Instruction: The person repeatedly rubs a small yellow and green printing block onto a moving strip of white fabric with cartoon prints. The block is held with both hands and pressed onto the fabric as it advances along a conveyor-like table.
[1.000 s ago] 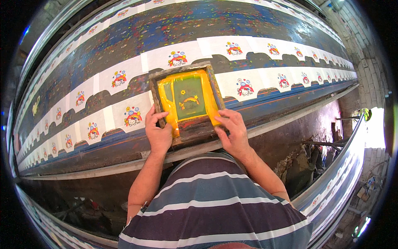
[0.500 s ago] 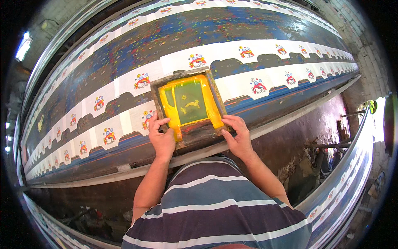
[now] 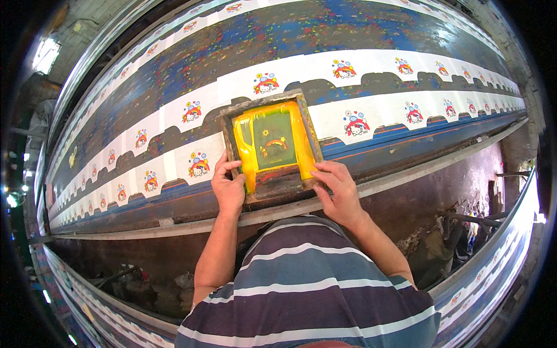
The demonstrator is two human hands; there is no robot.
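A screen-printing frame (image 3: 309, 124) with worn wooden sides lies on the long table at its near edge. Thick yellow ink (image 3: 243, 145) coats the mesh around a greenish middle window (image 3: 274, 124), where a small rainbow design shows through. My left hand (image 3: 229, 188) grips the frame's near left corner, fingers on the side rail. At the near right corner my right hand (image 3: 339, 191) holds the frame between thumb and fingers. Printed white fabric pieces (image 3: 355, 124) with a cartoon motif run in rows on both sides; the piece under the frame is mostly hidden.
The long dark table (image 3: 243, 43) is spotted with dried coloured ink and carries more rows of printed pieces. A pale rail (image 3: 400, 180) runs along its near edge, close to my body. Another table of printed pieces (image 3: 493, 255) stands at the lower right.
The frame has shifted right along the row, uncovering the full print to its left. Both hands moved with it. Red parts of a print now show through the mesh.
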